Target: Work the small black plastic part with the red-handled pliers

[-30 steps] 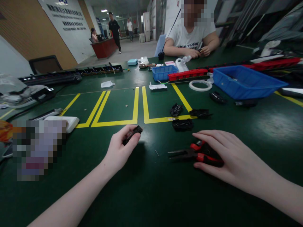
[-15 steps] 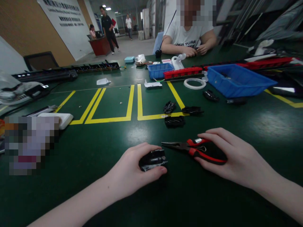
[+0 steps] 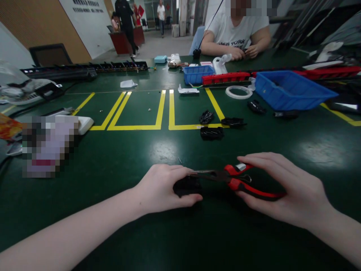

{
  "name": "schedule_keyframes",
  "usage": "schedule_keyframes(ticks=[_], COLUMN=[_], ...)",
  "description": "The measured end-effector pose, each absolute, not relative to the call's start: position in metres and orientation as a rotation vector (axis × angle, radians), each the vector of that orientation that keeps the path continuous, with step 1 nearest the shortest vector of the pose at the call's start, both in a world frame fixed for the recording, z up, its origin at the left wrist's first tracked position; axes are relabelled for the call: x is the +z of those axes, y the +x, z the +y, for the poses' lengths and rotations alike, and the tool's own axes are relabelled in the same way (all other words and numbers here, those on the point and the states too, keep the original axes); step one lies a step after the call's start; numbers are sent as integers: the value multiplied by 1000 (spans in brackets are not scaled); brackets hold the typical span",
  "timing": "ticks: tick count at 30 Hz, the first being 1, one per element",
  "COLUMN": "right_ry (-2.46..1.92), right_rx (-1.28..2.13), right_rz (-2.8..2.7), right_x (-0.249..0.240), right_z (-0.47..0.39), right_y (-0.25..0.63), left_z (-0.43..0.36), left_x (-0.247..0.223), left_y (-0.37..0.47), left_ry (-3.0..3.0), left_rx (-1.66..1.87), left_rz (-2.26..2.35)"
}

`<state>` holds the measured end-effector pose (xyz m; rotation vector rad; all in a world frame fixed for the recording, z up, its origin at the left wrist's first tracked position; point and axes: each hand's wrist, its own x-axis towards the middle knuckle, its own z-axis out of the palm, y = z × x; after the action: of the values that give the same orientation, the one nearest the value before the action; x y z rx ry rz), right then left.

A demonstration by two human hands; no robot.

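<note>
Fingers and thumb of my left hand (image 3: 166,187) are wrapped round a small black plastic part (image 3: 188,187) low over the green table (image 3: 135,233). My right hand (image 3: 290,188) grips the red and black handles of long-nose pliers (image 3: 239,178). The pliers' jaws point left and reach over the top edge of the black part, beside my left index finger; whether they touch it I cannot tell. A thin metal pin (image 3: 179,160) lies just beyond my left hand. Several similar black parts (image 3: 212,133) rest farther back, near the yellow tape.
A large blue bin (image 3: 290,92) stands at the back right, beside a tape roll (image 3: 238,92) and a red strip (image 3: 228,78). A smaller blue basket (image 3: 197,77) is behind. Left lies a white object (image 3: 84,124). A person (image 3: 237,37) sits opposite.
The pliers have come over the black part, their tips now at my left fingers. The black part has tilted and looks darker. A metal pin now shows on the table. The camera view has shifted.
</note>
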<state>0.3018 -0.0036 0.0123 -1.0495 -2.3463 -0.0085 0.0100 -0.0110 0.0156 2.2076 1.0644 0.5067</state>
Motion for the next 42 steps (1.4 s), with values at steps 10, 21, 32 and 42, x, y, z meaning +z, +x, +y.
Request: schedule_keyframes(ticks=[10,21,32,42], right_ry=[-1059,-1025,-1121,-1131], right_rx=[-11,0,-128,-116], right_rz=[-2400,-2427,-2382,-2383], right_x=[9,12,17,16], right_z=[-5,-7,-8,-10], right_y=[305,303,306,305], left_z=[-11,-8,-9,-8], left_x=[16,14,12,11], left_y=[9,7,3,5], left_ry=[2235,2217,2068,2125], left_rx=[509,530,657,711], left_rz=[1042,1024,944,930])
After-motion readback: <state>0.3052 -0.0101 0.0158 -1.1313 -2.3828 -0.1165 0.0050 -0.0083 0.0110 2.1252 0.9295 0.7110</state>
